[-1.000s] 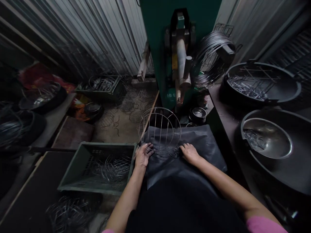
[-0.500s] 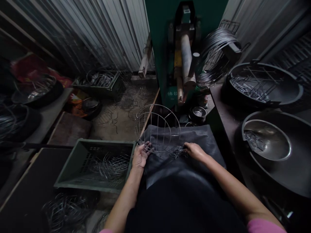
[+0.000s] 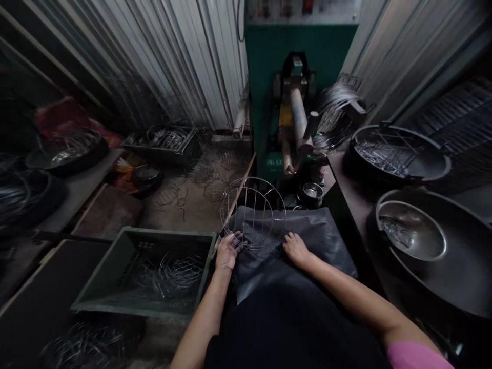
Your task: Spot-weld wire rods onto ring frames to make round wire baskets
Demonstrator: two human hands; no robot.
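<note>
A round wire rack [image 3: 253, 215] with parallel bars and an outer ring is held tilted above my lap. My left hand [image 3: 227, 252] is closed on its lower left rim. On the dark cloth [image 3: 323, 230] over my lap, my right hand [image 3: 298, 249] rests with curled fingers over a small pile of short wire pieces [image 3: 279, 250]. Most of that pile is hidden by the hand, so what the fingers grip does not show clearly.
A green machine [image 3: 265, 102] with a thick horizontal arm [image 3: 300, 118] stands ahead. At left is a green crate [image 3: 126, 302] holding wire parts. To the right, a steel bowl [image 3: 430, 236] sits in a large pan [image 3: 469, 256], with another pan [image 3: 434, 148] behind. A wire coil [image 3: 334, 113] hangs beside the machine.
The camera view has tilted up, showing more of the machine. My right hand has moved left over the wire pile and covers more of it. My left hand still holds the rack.
</note>
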